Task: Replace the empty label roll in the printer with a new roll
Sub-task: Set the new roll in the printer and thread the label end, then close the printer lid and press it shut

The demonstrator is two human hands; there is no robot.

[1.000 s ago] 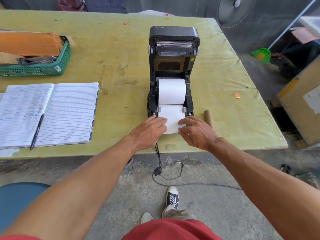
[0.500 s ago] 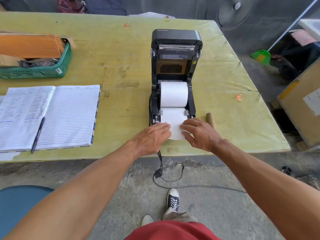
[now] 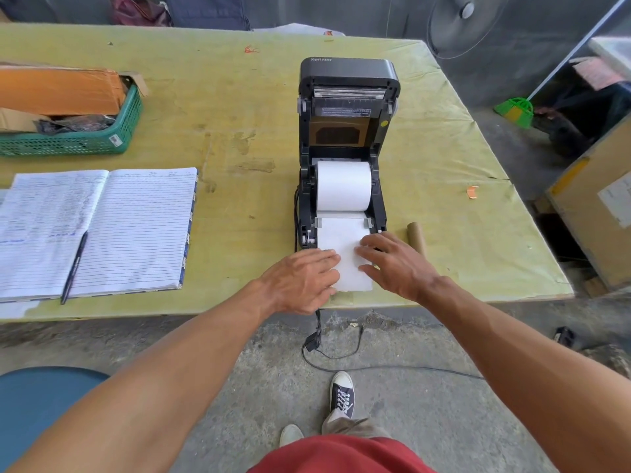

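Note:
A black label printer [image 3: 348, 76] stands on the green table [image 3: 239, 107] with its lid raised. A full white label roll [image 3: 343, 186] sits in its bay. A strip of label paper [image 3: 341, 237] runs from the roll through the side guides and onto the table in front. My left hand [image 3: 300, 278] presses on the strip's left edge, and my right hand [image 3: 396, 264] on its right edge, fingers laid flat. The empty brown cardboard core [image 3: 416, 235] lies on the table just right of the printer, beside my right hand.
An open lined notebook [image 3: 136, 227] with a pen [image 3: 73, 268] lies at the left. A green basket [image 3: 85, 145] holding cardboard stands at the far left. The printer cable [image 3: 327, 353] hangs off the table's front edge. A large carton [image 3: 594, 213] stands at the right.
Both hands have slid toward the table's front edge, and the paper strip now reaches further out of the printer. The roll and the empty core stay in place.

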